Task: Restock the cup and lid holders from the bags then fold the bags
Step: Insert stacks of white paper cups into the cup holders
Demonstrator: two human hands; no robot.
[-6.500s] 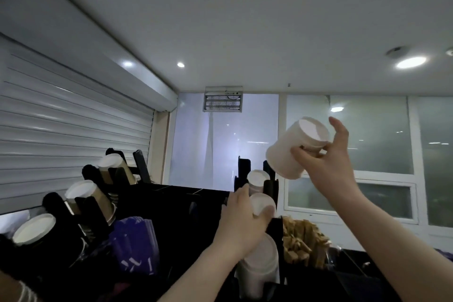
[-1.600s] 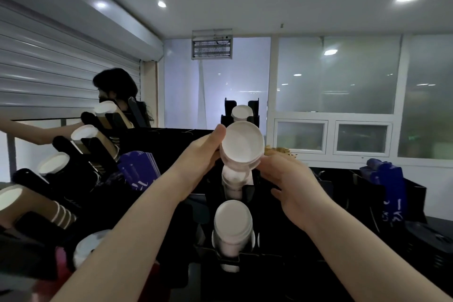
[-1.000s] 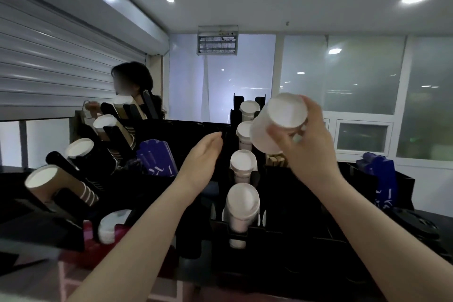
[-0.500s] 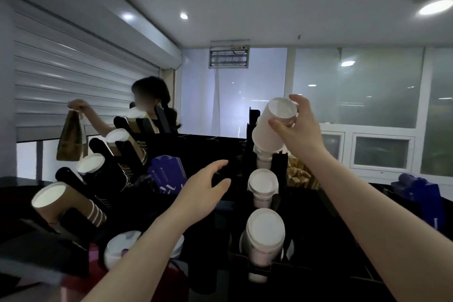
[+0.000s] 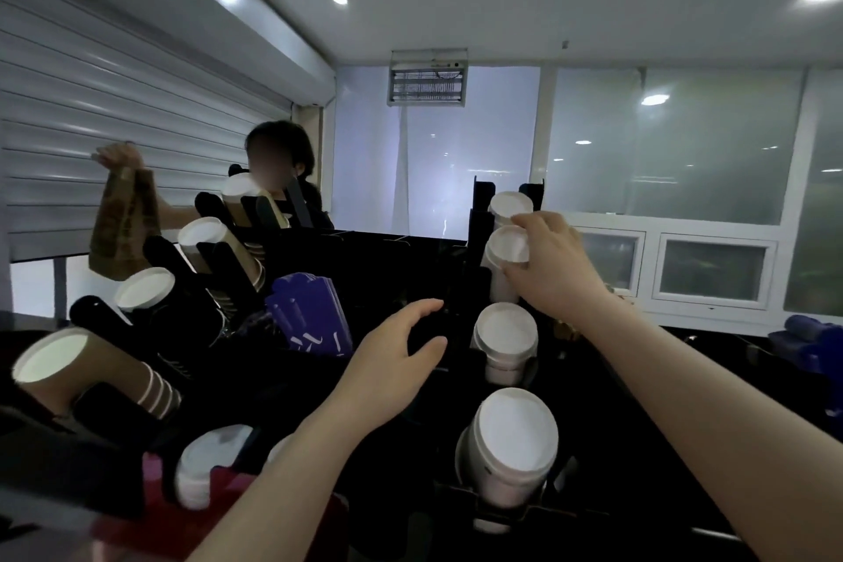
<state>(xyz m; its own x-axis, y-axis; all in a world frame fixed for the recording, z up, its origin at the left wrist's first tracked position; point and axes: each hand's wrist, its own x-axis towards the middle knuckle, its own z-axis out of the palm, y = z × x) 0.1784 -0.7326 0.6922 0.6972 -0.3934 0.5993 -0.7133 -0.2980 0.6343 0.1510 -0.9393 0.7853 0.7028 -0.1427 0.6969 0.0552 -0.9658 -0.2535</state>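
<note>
Head view: the person's right hand (image 5: pixel 554 269) is raised at the black holder (image 5: pixel 480 214), with its fingers and thumb curled round a white cup (image 5: pixel 505 247). The cup lies tilted, its closed base toward the camera, in the second place from the top of the holder's column. Whether it is fully seated there cannot be told. Just above it sits the top cup (image 5: pixel 511 204), between two black posts. Below it in the same column are a third stack (image 5: pixel 505 333) and, nearest the camera, a front stack (image 5: pixel 512 440), both white and base-out.

The left hand (image 5: pixel 393 367) is lower and to the left, well apart from the right. Its fingers are relaxed and slightly spread, it holds nothing, and it hovers over the dark counter beside the column.

On the left a second rack (image 5: pixel 223 260) carries brown cups (image 5: pixel 52 363), tilted in a rising row. Near its foot are white lids (image 5: pixel 200 468) in a red tray. A bundle of blue sleeves (image 5: pixel 314 317) stands between the two racks.

Behind the rack, before a grey shutter (image 5: pixel 114 96), another person (image 5: pixel 292 178) holds up a brown bag (image 5: pixel 121 224) by its top. Frosted windows (image 5: pixel 675 151) fill the far wall.
</note>
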